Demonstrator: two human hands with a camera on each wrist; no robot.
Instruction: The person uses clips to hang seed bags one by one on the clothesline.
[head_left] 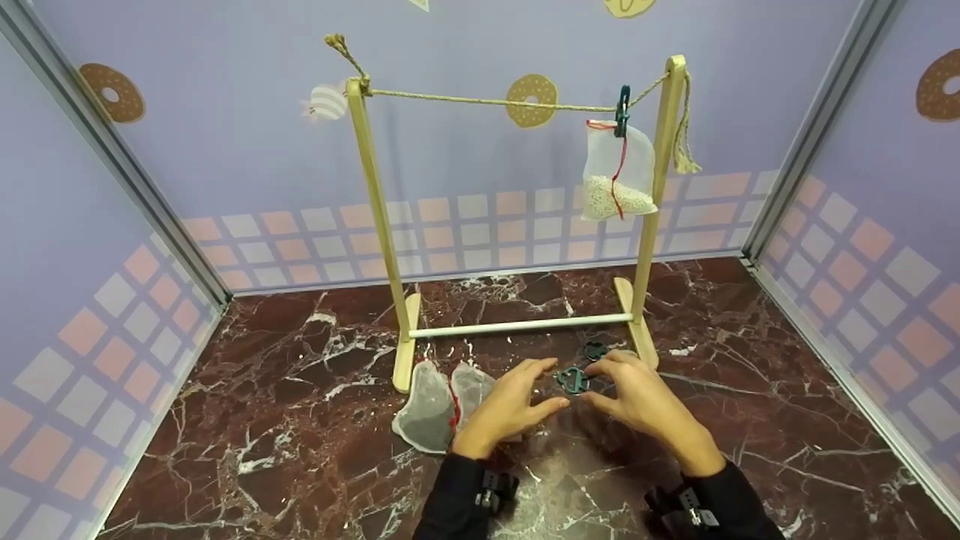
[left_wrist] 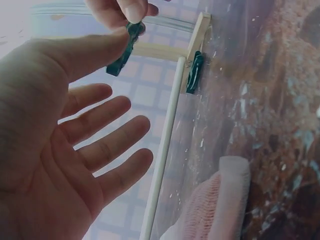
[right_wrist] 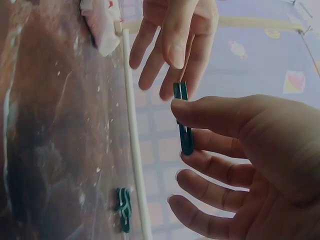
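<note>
My right hand (head_left: 637,394) pinches a dark green clothespin (right_wrist: 184,120) between thumb and fingers, a little above the table. Facing it, my left hand (head_left: 510,409) has its fingers spread and the thumb extended, holding nothing; in the right wrist view its fingertips are close to the clothespin's upper end. A second green clothespin (head_left: 596,350) lies on the table beyond my right hand. Two mesh drawstring bags (head_left: 429,409) with red cord lie by my left hand, which partly covers one. Another mesh bag (head_left: 619,169), holding white grains, hangs from the rope by a green clothespin (head_left: 622,112).
A wooden stand with two posts (head_left: 373,202) carries the rope (head_left: 480,98) along its top. Its white bottom bar (head_left: 517,325) joins two wooden feet (head_left: 406,352). Small white bits are scattered on the dark marbled table (head_left: 285,420). Patterned walls (head_left: 270,165) enclose the back and sides.
</note>
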